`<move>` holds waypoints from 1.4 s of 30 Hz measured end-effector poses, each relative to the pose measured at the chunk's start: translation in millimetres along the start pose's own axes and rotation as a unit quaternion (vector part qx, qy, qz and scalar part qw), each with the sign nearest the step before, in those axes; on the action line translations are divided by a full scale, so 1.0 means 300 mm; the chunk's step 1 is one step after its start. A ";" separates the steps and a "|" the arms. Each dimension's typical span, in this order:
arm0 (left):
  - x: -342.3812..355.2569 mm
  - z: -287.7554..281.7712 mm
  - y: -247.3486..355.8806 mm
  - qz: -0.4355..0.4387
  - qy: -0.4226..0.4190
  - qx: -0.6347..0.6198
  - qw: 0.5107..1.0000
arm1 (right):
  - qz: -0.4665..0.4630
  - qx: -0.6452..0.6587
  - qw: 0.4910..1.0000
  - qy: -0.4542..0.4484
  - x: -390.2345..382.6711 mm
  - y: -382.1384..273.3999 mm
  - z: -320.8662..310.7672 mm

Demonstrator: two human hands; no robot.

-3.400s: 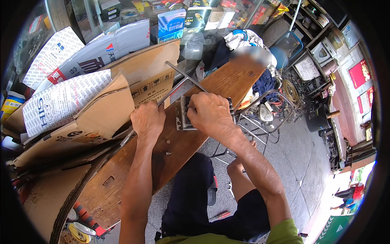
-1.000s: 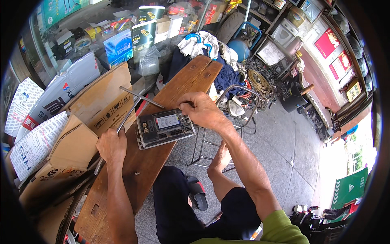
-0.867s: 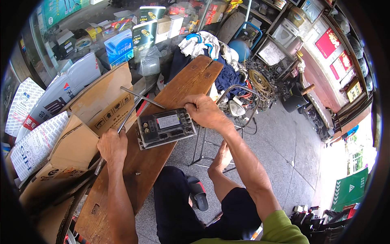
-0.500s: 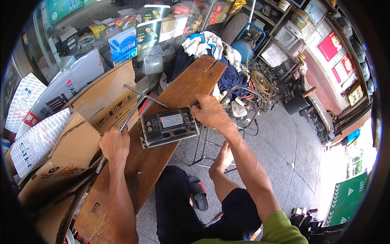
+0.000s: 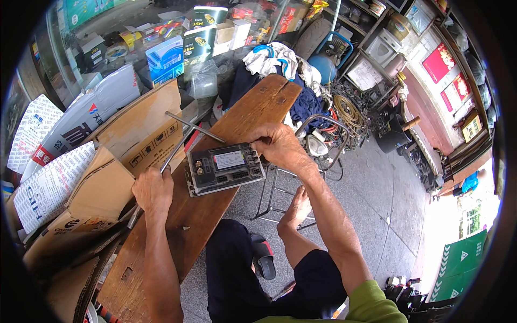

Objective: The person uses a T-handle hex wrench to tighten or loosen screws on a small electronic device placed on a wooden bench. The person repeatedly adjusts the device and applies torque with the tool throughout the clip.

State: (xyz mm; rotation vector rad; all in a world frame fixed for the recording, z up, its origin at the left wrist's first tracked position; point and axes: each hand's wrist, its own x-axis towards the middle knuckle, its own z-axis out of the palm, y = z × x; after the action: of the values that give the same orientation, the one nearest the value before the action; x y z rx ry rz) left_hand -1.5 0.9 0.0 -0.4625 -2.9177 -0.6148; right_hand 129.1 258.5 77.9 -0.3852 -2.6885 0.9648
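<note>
open cardboard box [image 5: 106,185] | tan coil [image 5: 344,106] | black bucket [image 5: 392,137] | green panel [image 5: 459,262]

white label [image 5: 230,160] on the black module [image 5: 214,177]; handling symbols [image 5: 147,148] on the brown carton [image 5: 110,175]; triangle signs [image 5: 464,253] on the green board [image 5: 458,272].

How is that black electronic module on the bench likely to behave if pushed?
The black electronic module is probably stiff, given its boxy housing. Its flat base suggests sliding rather than rolling. Its right end appears to overhang the wooden bench, so a rightward push might tip it.
</note>
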 end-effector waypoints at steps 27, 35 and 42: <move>-0.003 -0.010 0.005 0.001 -0.004 0.012 1.000 | -0.047 -0.241 0.969 -0.016 -0.032 -0.069 0.046; -0.007 -0.012 0.008 0.006 0.001 0.015 1.000 | -0.034 -0.217 0.975 -0.014 -0.032 -0.058 0.044; -0.005 -0.011 0.007 0.001 0.001 0.014 1.000 | -0.016 -0.197 0.980 -0.004 -0.027 -0.053 0.046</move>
State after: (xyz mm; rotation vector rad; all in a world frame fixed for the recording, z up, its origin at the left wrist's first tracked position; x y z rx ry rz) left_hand 0.8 1.1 3.7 -0.4627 -2.9192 -0.5737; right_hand 129.6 235.8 76.6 -0.4107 -2.8773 0.4189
